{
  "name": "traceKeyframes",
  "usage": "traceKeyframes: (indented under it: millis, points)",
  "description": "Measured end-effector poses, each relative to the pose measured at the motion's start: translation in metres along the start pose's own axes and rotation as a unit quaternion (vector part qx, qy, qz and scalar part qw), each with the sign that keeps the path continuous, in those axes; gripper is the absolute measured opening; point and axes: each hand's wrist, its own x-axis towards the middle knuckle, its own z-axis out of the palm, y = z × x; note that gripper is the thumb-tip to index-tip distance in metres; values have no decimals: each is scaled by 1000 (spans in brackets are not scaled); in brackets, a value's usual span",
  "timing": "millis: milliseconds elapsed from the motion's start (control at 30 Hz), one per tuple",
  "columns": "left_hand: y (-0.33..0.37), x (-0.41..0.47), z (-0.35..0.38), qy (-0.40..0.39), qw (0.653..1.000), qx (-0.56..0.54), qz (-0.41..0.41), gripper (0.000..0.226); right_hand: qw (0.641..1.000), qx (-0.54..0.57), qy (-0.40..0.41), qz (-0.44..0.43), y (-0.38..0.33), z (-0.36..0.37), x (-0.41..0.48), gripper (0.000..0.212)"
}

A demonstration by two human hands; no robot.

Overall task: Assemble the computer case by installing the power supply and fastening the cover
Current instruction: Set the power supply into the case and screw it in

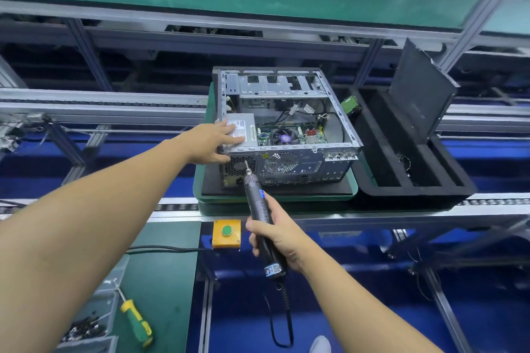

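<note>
Lying open-topped, the case [289,165] holds a silver power supply [249,129] under flat left hand [213,141]; right hand [276,236] grips screwdriver [259,201].

No txt legible. Label [240,129] on power supply [249,125] too blurred to read; sticker [272,269] on electric screwdriver [259,205] likewise unreadable

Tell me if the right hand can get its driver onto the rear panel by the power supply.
Probably yes. The right hand grips the electric screwdriver, its bit at the rear panel below the power supply, with nothing between. The left hand rests on the supply, clear of the bit.
</note>
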Motion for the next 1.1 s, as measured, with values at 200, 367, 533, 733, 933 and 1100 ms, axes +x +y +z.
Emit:
traceKeyframes:
  millis: [200,367,533,733,933,1100]
  points:
    - [5,5,-12,-17,994,109,3,54,1000,-11,20,-16,-15,-10,-8,94]
    - [13,-1,-9,-17,987,159,-2,49,998,-21,44,-49,-38,-22,-11,96]
    - [17,-1,-3,-9,984,176,-23,43,995,-23,64,-75,-65,-39,-9,79]
    - [4,5,-18,-28,995,97,-15,48,993,-18,71,-90,-91,-77,7,66]
    - [30,64,-60,112,988,-69,-83,39,991,-1,104,-89,-137,-129,44,34]
    - [89,142,-65,96,965,-221,-102,35,991,-14,108,-85,-184,-181,73,20]
